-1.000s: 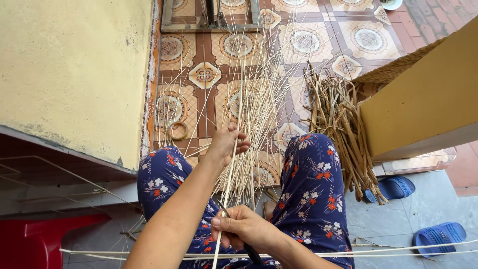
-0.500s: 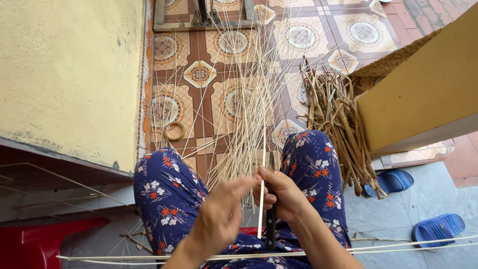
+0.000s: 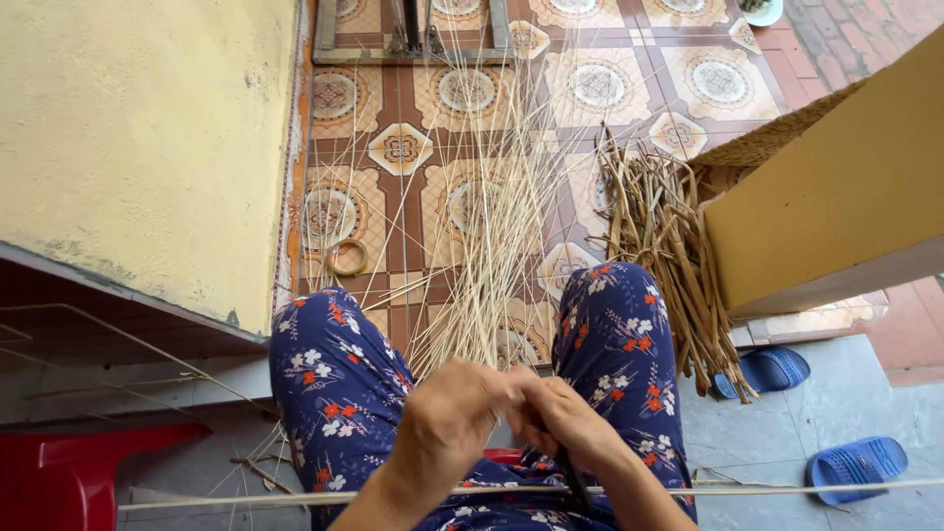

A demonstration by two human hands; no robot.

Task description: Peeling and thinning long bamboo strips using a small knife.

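Note:
I sit with my knees apart in blue flowered trousers (image 3: 334, 383). My left hand (image 3: 447, 428) and my right hand (image 3: 575, 423) meet between my knees, both closed around the near end of a thin pale bamboo strip. A dark knife handle (image 3: 572, 482) sticks out below my right hand. Several thin strips (image 3: 482, 246) fan out over the tiled floor ahead of my hands. One long strip (image 3: 767, 486) lies across my lap from left to right.
A bundle of thicker brown bamboo pieces (image 3: 659, 236) lies by my right knee against a yellow wall (image 3: 836, 187). Another yellow wall (image 3: 138, 138) stands left. A small ring (image 3: 346, 258) lies on the tiles. Two blue sandals (image 3: 855, 462) are at right, a red stool (image 3: 69, 472) at lower left.
My left hand has drawn back from the fanned strips to my lap and joined the right hand. The upright strip between my hands is no longer seen standing.

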